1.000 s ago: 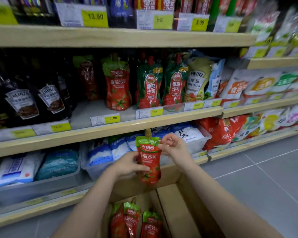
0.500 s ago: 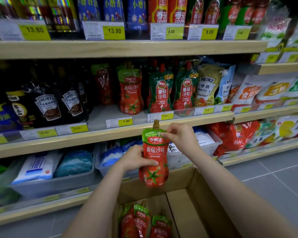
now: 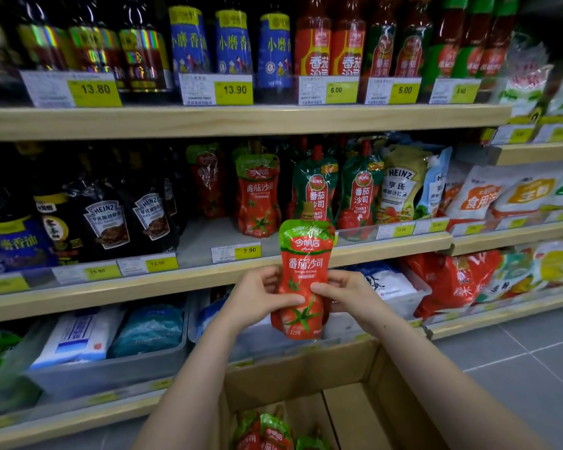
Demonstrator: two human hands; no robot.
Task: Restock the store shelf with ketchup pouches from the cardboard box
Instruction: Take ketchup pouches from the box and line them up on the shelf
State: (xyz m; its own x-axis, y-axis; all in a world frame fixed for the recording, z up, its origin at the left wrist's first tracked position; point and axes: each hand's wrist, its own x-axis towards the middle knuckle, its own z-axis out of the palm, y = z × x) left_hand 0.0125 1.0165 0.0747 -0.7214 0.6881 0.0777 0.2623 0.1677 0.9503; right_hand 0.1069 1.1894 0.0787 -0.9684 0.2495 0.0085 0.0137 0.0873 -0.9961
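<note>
red ketchup pouch, green top, upright

dark heinz pouches — blue-labelled bottles above

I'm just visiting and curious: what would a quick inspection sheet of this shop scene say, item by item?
Surface: wooden middle shelf, bare gap above the 7.90 price tag.
Job's things: red-and-green ketchup pouch held upright in front of the shelf; matching pouch on the shelf; more pouches in the open brown cardboard box.
Clutter: dark Heinz sauce pouches; bottles on the shelf above.
Hands: left hand and right hand both grip the held pouch.
Cables: nothing seen.
Surroundings: grey tiled floor.
</note>
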